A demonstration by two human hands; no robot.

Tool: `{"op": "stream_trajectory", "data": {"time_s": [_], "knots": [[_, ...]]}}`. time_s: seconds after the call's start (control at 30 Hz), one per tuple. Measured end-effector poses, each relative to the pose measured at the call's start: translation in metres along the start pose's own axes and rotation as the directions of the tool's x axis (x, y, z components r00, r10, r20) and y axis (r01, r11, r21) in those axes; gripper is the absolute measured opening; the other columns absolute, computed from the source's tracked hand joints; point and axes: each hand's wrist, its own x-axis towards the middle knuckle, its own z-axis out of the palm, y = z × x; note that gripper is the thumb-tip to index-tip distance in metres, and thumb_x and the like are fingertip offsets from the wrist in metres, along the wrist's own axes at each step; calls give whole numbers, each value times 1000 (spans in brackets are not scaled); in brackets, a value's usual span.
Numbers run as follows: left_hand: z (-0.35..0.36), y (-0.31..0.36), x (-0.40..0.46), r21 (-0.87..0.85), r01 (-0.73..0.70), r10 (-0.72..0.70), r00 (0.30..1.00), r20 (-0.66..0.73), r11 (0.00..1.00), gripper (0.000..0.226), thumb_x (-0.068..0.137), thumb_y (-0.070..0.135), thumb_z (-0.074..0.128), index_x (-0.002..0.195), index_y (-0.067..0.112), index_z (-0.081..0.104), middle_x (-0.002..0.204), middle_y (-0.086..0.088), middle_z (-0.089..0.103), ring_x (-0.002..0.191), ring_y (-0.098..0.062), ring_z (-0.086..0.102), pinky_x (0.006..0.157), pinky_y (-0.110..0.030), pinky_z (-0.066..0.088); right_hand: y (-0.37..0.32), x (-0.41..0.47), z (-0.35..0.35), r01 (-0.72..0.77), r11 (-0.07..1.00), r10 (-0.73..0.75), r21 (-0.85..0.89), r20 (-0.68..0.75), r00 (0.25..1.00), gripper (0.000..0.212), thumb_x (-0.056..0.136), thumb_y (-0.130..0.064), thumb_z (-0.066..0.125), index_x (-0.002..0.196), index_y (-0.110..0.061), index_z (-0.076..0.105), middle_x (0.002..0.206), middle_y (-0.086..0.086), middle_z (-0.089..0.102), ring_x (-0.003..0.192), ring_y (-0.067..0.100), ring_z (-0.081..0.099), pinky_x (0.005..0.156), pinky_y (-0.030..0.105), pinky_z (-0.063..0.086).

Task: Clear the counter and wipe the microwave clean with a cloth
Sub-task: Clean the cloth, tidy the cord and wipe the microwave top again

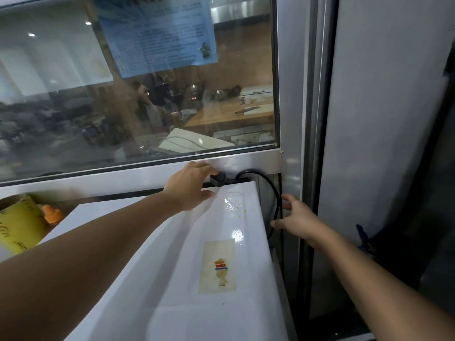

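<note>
We see the microwave [177, 267] from above; its white top fills the lower middle of the frame and runs up to the metal window frame [138, 172], with its right edge close beside a grey panel [384, 119]. Our left hand [190, 187] reaches to the back right corner of the top, in the middle of the frame; its fingers are at the black plug [218, 179], and they seem to curl around it, but the fingertips are hidden behind the plug, so we cannot tell surely if it is gripped or only touched. Our right hand [295, 217] is at the right side of the microwave, fingers spread and relaxed, just beside the black cable [277, 205] that loops down from the plug; it grasps nothing. We judge the plug as small, hard and stiff, best taken by its body and not by the cable, which is flexible and can bend sharply at the joint. The microwave itself looks heavy and boxy, with a glossy top that is probably slippery; it should be held low at both sides if it must move. On the top we see a yellowed sticker [218, 267], a shiny wet-looking patch and some yellow crumbs [242, 209], which a cloth should lift easily. No cloth is visible here. At the left edge stand a yellow box [19, 225] and an orange object [51, 214], maybe things to clear.
</note>
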Motion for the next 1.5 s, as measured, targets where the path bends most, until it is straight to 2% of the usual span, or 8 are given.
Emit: {"op": "stream_trajectory", "data": {"time_s": [0.2, 0.57, 0.73, 1.0, 1.13, 1.27, 1.33, 1.5], "knots": [[-18, 7, -18, -9, 25, -25, 1000, 13, 1000, 50, 83, 28, 67, 129, 22, 49, 137, 4, 47, 127, -19, 38, 100, -41, 41, -13, -14, -12, 12, 998, -13, -54, -14, 1000, 86, 72, -9, 78, 143, -20, 31, 142, 7, 44, 123, 24, 47, 97, 32, 42], [-48, 18, -85, -101, 148, -144, 988, 51, 984, 64, 85, 37, 65, 140, 19, 37, 146, -1, 38, 133, -23, 33, 108, -39, 34, -52, -68, -27, 47, 996, -46, -77, 16, 999, 86, 76, -7, 75, 146, -19, 26, 148, 9, 36, 131, 26, 40, 106, 38, 38], [-59, 16, -120, -189, 189, -180, 982, 61, 964, 70, 84, 37, 65, 143, 20, 31, 148, -3, 36, 133, -24, 34, 107, -37, 33, -69, -105, -25, 28, 998, -28, -48, 13, 1000, 83, 79, -10, 73, 147, -19, 25, 150, 9, 33, 134, 25, 36, 98, 29, 34], [-76, 13, -199, -308, 225, -221, 974, 50, 924, 67, 85, 40, 63, 141, 20, 32, 147, -1, 37, 132, -22, 37, 108, -43, 32, -95, -190, 1, -7, 1000, 6, -29, -41, 999, 80, 81, -12, 72, 146, -19, 27, 150, 9, 33, 133, 23, 37, 96, 30, 35], [-81, 5, -251, -343, 239, -226, 971, 77, 909, 69, 85, 40, 62, 143, 22, 29, 146, 0, 38, 131, -22, 37, 108, -42, 32, -111, -237, 27, -26, 998, 21, -63, -85, 996, 81, 80, -14, 73, 146, -20, 26, 150, 7, 33, 131, 23, 39, 84, 25, 40], [-85, -12, -299, -308, 235, -213, 972, 103, 922, 72, 85, 43, 61, 144, 22, 25, 147, -1, 35, 133, -24, 34, 107, -42, 30, -121, -284, 55, -19, 996, 7, -90, -128, 992, 77, 79, -9, 73, 144, -17, 31, 145, 6, 41, 103, 13, 47, 67, 20, 42], [-88, -18, -319, -287, 228, -203, 972, 116, 930, 72, 85, 44, 61, 144, 22, 25, 147, -1, 36, 132, -25, 34, 106, -42, 31, -124, -304, 67, -36, 994, 23, -100, -126, 992, 78, 79, -9, 73, 144, -18, 30, 146, 6, 39, 105, 16, 48, 60, 16, 39], [-97, -26, -362, -291, 234, -200, 969, 142, 928, 72, 84, 43, 62, 143, 22, 26, 145, -2, 38, 131, -26, 36, 106, -42, 34, -130, -346, 86, -54, 985, 29, -164, -152, 988, 83, 78, -12, 75, 146, -21, 27, 150, 6, 34, 127, 23, 43, 88, 29, 39]]}}
